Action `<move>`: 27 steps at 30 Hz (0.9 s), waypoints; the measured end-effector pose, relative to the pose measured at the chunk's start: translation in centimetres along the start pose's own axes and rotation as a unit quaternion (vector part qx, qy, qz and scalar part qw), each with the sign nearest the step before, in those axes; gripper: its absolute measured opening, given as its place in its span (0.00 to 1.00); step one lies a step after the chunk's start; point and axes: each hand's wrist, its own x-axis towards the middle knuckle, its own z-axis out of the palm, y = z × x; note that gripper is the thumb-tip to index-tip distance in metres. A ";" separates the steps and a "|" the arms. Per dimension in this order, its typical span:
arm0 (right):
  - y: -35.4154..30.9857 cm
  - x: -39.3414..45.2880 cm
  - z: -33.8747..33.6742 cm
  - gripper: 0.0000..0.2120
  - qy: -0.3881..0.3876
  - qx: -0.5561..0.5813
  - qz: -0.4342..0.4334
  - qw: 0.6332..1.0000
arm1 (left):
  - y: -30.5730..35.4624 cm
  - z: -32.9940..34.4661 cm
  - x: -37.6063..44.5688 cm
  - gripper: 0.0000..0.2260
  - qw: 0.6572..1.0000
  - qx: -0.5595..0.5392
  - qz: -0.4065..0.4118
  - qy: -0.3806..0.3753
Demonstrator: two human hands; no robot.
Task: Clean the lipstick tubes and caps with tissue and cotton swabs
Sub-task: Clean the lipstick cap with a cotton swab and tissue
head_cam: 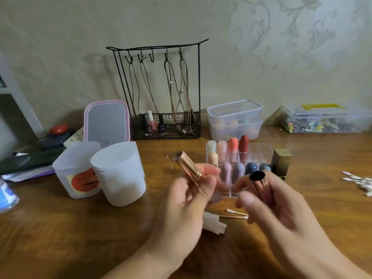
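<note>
Head view gives us the wooden table (pixel 60 238) first, with our two hands raised over its middle. Behind them stands a clear organizer (pixel 259 152) holding a row of pastel, coral and dark red lipsticks, with a gold glitter tube (pixel 281 163) just beside its right end. To the left stand two white tubs (pixel 118 174), and cotton swabs (pixel 360 183) lie in a heap at the far right. Our left hand (pixel 182 206) is curled around the lower end of a rose-gold lipstick tube (pixel 188 168); the tube tilts up and to the left, its upper end sticking well out past the fingers. Our right hand (pixel 281 210) grips a shiny rose-gold cap (pixel 259 185), thumb on the near side, with the dark open mouth pointing up above the fingers. Tube and cap are apart, both metallic and blurred. Below the hands, on the table, lie a folded tissue (pixel 213 222) and two used swabs (pixel 237 214) just beside it.
</note>
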 end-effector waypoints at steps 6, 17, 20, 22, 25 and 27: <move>0.9 0.6 -1.1 0.18 0.004 -0.087 0.011 0.996 | 0.1 -0.4 0.0 0.12 0.991 0.125 -0.018 -0.053; 1.2 1.3 -1.8 0.09 0.087 -0.040 -0.023 0.995 | 0.8 0.0 0.1 0.08 0.987 0.138 0.031 -0.074; 1.1 1.4 -2.0 0.09 0.070 0.028 -0.031 0.997 | 1.0 -0.1 0.3 0.08 0.984 0.159 0.042 -0.061; 1.0 1.3 -1.9 0.08 0.048 0.053 -0.021 0.997 | 1.1 0.0 0.2 0.08 0.983 0.167 0.045 -0.064; 1.0 0.8 -1.4 0.12 0.011 0.080 -0.007 0.997 | 1.1 0.2 0.1 0.08 0.979 0.188 0.057 -0.058; 1.0 0.6 -1.1 0.16 0.003 0.099 -0.007 0.995 | 1.1 0.3 -0.1 0.09 0.982 0.177 0.049 -0.053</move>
